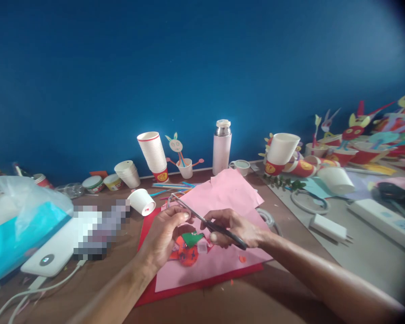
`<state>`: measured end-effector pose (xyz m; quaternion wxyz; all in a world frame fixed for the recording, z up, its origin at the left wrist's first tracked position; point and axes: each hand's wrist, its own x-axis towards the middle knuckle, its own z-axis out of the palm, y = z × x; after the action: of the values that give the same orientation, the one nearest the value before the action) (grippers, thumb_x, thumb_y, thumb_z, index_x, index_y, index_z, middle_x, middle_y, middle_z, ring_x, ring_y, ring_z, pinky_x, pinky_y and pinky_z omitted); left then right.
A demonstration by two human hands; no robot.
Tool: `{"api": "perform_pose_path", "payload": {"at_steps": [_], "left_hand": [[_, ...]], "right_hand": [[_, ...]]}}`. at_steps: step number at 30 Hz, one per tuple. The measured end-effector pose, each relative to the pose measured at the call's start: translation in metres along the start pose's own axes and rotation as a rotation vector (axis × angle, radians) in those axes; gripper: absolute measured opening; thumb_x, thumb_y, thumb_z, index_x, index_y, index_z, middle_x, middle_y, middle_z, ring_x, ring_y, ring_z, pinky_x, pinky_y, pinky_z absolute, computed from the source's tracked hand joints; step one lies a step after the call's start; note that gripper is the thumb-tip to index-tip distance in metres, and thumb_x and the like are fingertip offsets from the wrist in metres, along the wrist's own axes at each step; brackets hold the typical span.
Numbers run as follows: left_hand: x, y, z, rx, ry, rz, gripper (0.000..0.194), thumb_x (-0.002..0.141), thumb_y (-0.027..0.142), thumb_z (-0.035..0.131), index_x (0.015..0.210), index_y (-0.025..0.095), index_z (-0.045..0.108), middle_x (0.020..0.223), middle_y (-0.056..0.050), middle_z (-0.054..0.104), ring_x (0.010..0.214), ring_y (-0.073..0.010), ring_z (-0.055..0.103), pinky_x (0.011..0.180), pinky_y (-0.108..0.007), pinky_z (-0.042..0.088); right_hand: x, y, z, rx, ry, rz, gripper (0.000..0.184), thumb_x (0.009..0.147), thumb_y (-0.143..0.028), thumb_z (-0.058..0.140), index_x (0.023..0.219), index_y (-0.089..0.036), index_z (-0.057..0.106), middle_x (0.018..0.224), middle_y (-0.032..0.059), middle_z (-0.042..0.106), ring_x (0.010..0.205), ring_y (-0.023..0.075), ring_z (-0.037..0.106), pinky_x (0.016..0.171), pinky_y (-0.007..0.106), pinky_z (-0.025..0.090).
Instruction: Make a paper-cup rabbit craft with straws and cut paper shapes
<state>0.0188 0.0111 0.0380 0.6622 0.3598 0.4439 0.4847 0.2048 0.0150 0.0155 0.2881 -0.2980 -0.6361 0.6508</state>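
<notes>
My right hand (231,227) is closed around a pair of scissors (222,231) with black handles, whose thin metal blades point up and to the left. My left hand (167,229) is close to the blades, thumb and fingers pinched together; whatever they hold is too small to make out. Beneath both hands lies pink paper (185,280) on a red sheet (146,294). On the pink paper rest an orange-red round cutout (188,257) with dark marks, a green paper piece (191,239) and a small clear piece (202,246).
Behind the paper stand a stack of paper cups (151,153), a cup with a rabbit face (176,145) and a pink thermos (222,150). A paper cup (141,202) lies tipped at left, near a white power bank (50,252). Rightward are a charger (329,228) and a power strip (384,225).
</notes>
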Motion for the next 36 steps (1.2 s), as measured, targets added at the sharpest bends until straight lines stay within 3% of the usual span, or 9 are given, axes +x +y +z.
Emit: {"api": "perform_pose_path", "payload": {"at_steps": [10,16,20,23,28,36], "left_hand": [[0.0,0.001,-0.003,0.046,-0.028,-0.016,0.003,0.062,0.011,0.061,0.062,0.013,0.063,0.065,-0.002,0.062,0.063,-0.0126,0.058,0.057,-0.025,0.049],[-0.001,0.003,-0.001,0.093,-0.03,-0.094,0.003,0.059,0.013,0.064,0.062,0.012,0.063,0.06,-0.002,0.062,0.052,-0.0115,0.057,0.047,-0.021,0.044],[-0.001,0.003,-0.002,0.137,-0.069,-0.097,0.005,0.063,0.016,0.064,0.061,0.012,0.061,0.06,-0.002,0.061,0.051,-0.0102,0.056,0.05,-0.021,0.043],[-0.002,0.002,-0.002,0.178,-0.078,-0.096,0.009,0.064,0.018,0.064,0.058,0.012,0.061,0.059,-0.002,0.061,0.049,-0.009,0.055,0.048,-0.02,0.041],[-0.006,-0.004,0.004,0.255,-0.131,-0.098,0.01,0.062,0.019,0.067,0.057,0.012,0.062,0.057,-0.003,0.062,0.048,-0.0094,0.053,0.046,-0.019,0.037],[-0.006,-0.019,0.003,0.523,-0.267,0.01,0.017,0.067,0.025,0.063,0.055,0.013,0.061,0.052,-0.003,0.059,0.048,-0.0098,0.049,0.047,-0.02,0.035]], "right_hand": [[-0.003,-0.01,-0.009,-0.221,-0.028,0.061,0.035,0.07,-0.039,0.062,0.094,-0.014,0.056,0.053,-0.0038,0.051,0.043,0.0055,0.045,0.04,0.016,0.036],[-0.007,-0.02,-0.019,-0.378,-0.058,0.087,0.037,0.068,-0.04,0.064,0.093,-0.014,0.058,0.055,-0.0028,0.054,0.044,0.0058,0.045,0.042,0.018,0.037],[-0.008,-0.02,-0.027,-0.307,-0.033,0.04,0.037,0.072,-0.042,0.06,0.097,-0.014,0.055,0.056,-0.0035,0.05,0.047,0.0067,0.045,0.045,0.02,0.037],[-0.006,-0.019,-0.027,-0.2,0.069,-0.069,0.036,0.077,-0.041,0.053,0.1,-0.014,0.049,0.063,-0.0024,0.048,0.056,0.0085,0.046,0.053,0.022,0.039],[-0.001,-0.015,-0.015,-0.113,0.236,-0.046,0.033,0.072,-0.031,0.06,0.098,-0.015,0.048,0.077,0.0006,0.052,0.066,0.0106,0.051,0.06,0.025,0.041],[0.005,0.005,0.003,-0.078,0.141,-0.106,0.031,0.067,-0.015,0.059,0.095,-0.016,0.046,0.069,-0.0028,0.052,0.057,0.0075,0.048,0.052,0.021,0.04]]}}
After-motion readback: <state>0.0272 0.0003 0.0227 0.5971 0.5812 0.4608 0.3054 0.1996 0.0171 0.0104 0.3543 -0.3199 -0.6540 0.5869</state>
